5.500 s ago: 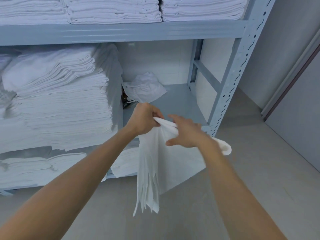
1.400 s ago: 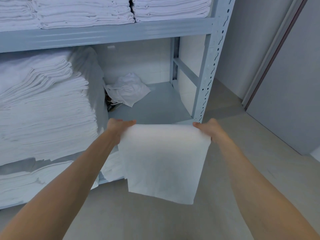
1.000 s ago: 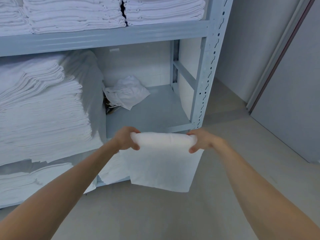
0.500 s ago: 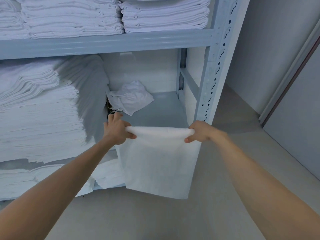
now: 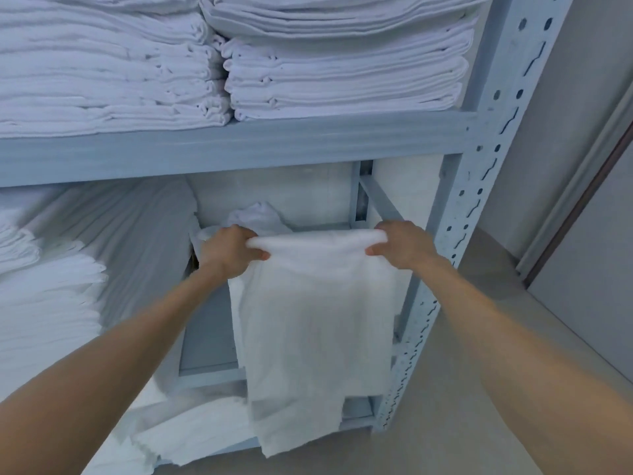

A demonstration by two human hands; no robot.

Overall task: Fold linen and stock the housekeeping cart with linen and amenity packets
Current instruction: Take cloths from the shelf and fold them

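White, soft linen stacks [image 5: 51, 286] filled the shelf at left, so plenty looked folded already. Left hand [image 5: 230, 254] and right hand [image 5: 401, 244] each gripped a top corner of the thin, limp cloth [image 5: 315, 320], hanging mid-fold by the grey steel rack [image 5: 479, 200]. No cart visible, stocking probably left.
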